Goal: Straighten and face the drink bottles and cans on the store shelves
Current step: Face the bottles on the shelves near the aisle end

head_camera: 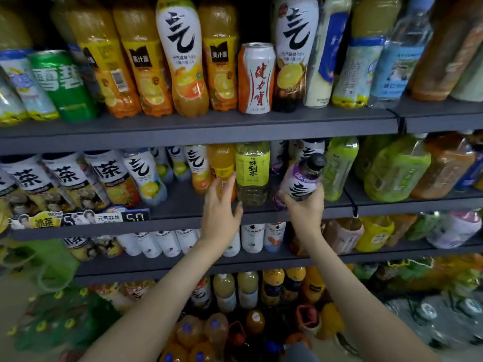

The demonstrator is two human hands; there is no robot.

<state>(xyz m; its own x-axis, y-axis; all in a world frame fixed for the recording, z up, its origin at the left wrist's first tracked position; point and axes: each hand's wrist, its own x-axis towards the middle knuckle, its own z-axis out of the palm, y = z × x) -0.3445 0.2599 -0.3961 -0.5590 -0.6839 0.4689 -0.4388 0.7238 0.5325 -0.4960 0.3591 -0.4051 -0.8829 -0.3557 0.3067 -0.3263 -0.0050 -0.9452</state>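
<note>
Right hand (304, 205) fingers clamped low on tilted purple bottle (303, 182), rigid but slick, likely full-heavy; left hand (220, 207) fingers apart.

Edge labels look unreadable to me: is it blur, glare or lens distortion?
Head view: wide-angle bend bows the shelves and tilts outer bottles; its corners and lowest bottles are dim and blurred; centre is sharp, the can and yellow-label bottle read clearly; the purple bottle in the right hand is slightly soft.
</note>
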